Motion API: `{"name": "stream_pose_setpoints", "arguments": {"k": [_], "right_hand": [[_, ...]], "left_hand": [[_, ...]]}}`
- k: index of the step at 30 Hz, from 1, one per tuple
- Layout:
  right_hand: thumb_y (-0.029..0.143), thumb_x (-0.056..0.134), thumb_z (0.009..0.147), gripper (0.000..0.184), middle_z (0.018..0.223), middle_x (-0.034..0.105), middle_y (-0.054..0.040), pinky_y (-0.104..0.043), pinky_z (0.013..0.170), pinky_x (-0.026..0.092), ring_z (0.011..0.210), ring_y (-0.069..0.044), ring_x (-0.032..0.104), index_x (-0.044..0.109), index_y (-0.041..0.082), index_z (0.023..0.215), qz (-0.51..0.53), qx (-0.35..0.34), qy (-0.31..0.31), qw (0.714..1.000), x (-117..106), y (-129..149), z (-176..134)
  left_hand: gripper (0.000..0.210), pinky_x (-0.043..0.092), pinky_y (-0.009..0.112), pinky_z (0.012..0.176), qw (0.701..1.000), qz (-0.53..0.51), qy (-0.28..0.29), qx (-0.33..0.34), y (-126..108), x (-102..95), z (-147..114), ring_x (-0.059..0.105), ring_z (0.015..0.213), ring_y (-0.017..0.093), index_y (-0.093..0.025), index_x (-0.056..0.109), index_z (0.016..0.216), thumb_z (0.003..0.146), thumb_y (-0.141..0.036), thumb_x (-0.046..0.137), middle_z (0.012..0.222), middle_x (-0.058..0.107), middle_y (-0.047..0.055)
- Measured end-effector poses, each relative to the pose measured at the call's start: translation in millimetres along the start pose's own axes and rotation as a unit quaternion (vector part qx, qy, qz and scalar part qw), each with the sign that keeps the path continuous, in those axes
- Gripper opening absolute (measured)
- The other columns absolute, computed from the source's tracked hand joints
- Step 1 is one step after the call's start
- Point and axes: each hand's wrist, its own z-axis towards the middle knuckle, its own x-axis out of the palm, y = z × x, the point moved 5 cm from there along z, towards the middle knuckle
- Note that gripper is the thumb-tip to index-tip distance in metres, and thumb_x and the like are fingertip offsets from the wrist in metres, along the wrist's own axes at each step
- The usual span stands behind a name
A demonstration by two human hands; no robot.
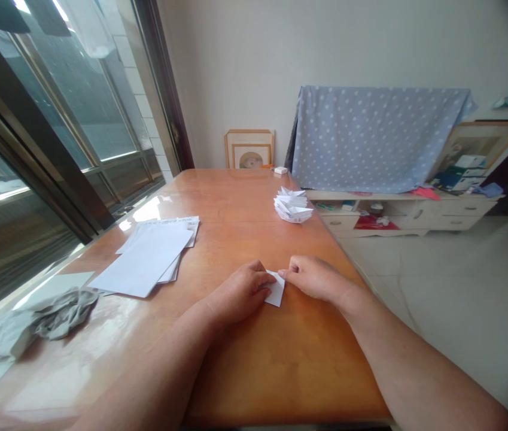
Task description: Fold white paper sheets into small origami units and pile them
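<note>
A small folded piece of white paper (276,293) lies on the wooden table between my two hands. My left hand (245,284) rests on its left side, with fingers and thumb closed on the paper and covering part of it. At the upper right corner, the thumb and curled fingers of my right hand (310,275) pinch the edge. Farther back, near the table's right edge, stands a cluster of folded white paper boats (293,206), set close together. To the left lies a stack of white paper sheets (148,260), loosely fanned.
A crumpled grey cloth (33,323) lies at the table's left. The wooden table (231,221) has a small white box (280,170) at its far end. Beyond its right edge are a white cabinet (419,212) and a dotted blue cloth (379,137). Glass doors line the left.
</note>
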Motion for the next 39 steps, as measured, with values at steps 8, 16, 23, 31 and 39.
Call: {"name": "stream_pose_setpoints", "arguments": {"k": [8, 16, 23, 31, 39], "right_hand": [[0.061, 0.061, 0.085, 0.036, 0.075, 0.068, -0.0004, -0.028, 0.054, 0.027, 0.061, -0.015, 0.054, 0.064, 0.025, 0.079, -0.041, 0.024, -0.007, 0.999, -1, 4, 1], [0.058, 0.052, 0.091, 0.040, 0.072, 0.066, 0.0004, -0.027, 0.053, 0.025, 0.059, -0.013, 0.051, 0.061, 0.022, 0.078, 0.015, -0.011, 0.017, 1.000, 5, -6, 5], [0.058, 0.055, 0.090, 0.038, 0.072, 0.066, -0.0006, -0.027, 0.053, 0.024, 0.059, -0.014, 0.053, 0.059, 0.022, 0.075, 0.000, 0.011, 0.008, 1.000, 0, 0, 1], [0.050, 0.052, 0.092, 0.033, 0.075, 0.068, -0.0009, -0.028, 0.054, 0.024, 0.061, -0.014, 0.052, 0.058, 0.023, 0.076, 0.004, -0.005, -0.077, 0.997, -18, 11, -6], [0.037, 0.051, 0.091, 0.021, 0.080, 0.070, 0.0004, -0.026, 0.059, 0.031, 0.069, -0.016, 0.058, 0.064, 0.025, 0.082, 0.036, -0.040, -0.126, 0.991, -23, 13, -7]], "left_hand": [[0.032, 0.050, 0.033, 0.092, 1.000, 0.018, -0.013, 0.006, 0, -0.1, 1, 0.061, 0.099, 0.021, -0.023, 0.070, 0.114, 0.086, -0.015, 0.057, 0.111, 0.061, 0.007], [0.040, 0.047, 0.038, 0.098, 0.998, 0.057, 0.001, 0.035, -6, -0.3, -1, 0.057, 0.106, 0.024, -0.023, 0.066, 0.124, 0.088, -0.012, 0.053, 0.116, 0.065, 0.008], [0.039, 0.051, 0.034, 0.091, 0.998, 0.023, -0.052, -0.036, 8, -7.0, -2, 0.062, 0.102, 0.022, -0.022, 0.065, 0.117, 0.082, -0.009, 0.053, 0.112, 0.063, 0.007], [0.026, 0.053, 0.032, 0.082, 0.977, 0.064, -0.160, -0.125, 12, -35.4, -8, 0.066, 0.095, 0.021, -0.021, 0.067, 0.101, 0.087, -0.013, 0.046, 0.103, 0.069, 0.005], [0.029, 0.054, 0.035, 0.087, 0.991, 0.092, -0.054, -0.082, -20, -10.9, -6, 0.068, 0.102, 0.024, -0.021, 0.068, 0.113, 0.090, -0.017, 0.050, 0.120, 0.068, 0.009]]}}
